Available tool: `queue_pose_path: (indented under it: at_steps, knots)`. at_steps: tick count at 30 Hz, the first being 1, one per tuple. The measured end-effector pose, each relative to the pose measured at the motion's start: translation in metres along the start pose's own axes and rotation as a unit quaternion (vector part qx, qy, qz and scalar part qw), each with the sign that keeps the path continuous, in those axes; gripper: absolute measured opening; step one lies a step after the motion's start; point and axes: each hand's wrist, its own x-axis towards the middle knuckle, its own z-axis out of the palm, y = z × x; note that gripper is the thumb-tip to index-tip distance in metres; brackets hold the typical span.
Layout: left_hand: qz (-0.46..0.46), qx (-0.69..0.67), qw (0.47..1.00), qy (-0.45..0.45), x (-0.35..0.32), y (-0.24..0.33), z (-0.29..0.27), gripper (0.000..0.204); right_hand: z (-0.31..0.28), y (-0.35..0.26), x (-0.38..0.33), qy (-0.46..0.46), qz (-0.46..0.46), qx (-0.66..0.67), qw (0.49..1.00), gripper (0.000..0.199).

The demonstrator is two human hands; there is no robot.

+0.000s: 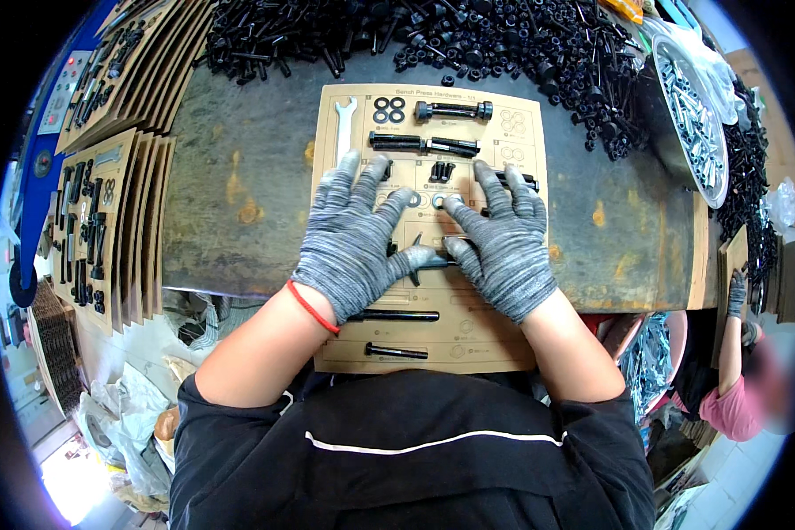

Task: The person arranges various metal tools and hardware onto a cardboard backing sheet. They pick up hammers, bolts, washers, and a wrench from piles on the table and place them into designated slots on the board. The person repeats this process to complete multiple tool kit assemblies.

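Both my hands, in grey knit gloves, lie over a brown cardboard hardware sheet [521,355] with fingers spread. My left hand [349,238] covers the sheet's left middle; my right hand [508,243] covers its right middle. Between the thumbs sits a dark pronged piece [417,276], partly hidden; whether a thumb grips it is unclear. Near my index fingers is a light washer [439,201]. Above lie a silver open-end wrench [344,128], several black washers [397,109], a black bolt [455,110], long bolts [397,141] and short screws [442,172]. Below are a black rod-like bolt [406,315] and another bolt [397,352].
Loose black bolts and nuts [503,40] are heaped along the far side of the metal table [230,203]. A metal bowl [720,190] of silver bolts stands at right. Filled cardboard sheets [128,221] stand stacked at left. Another person in pink [733,411] works far right.
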Motion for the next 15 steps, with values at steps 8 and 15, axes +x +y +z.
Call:
queue_pose_path:
  at_steps: [8,15]
  knots:
    - [-0.020,0.012,0.999,-0.032,-0.005,-0.003,0.003,0.075,0.008,-0.018,0.019,-0.037,-0.021,0.015,0.999,0.058]
    - [-0.013,-0.008,0.999,-0.035,-0.004,-0.003,0.003,0.070,0.008,-0.016,0.014,-0.027,-0.012,0.010,1.000,0.057]
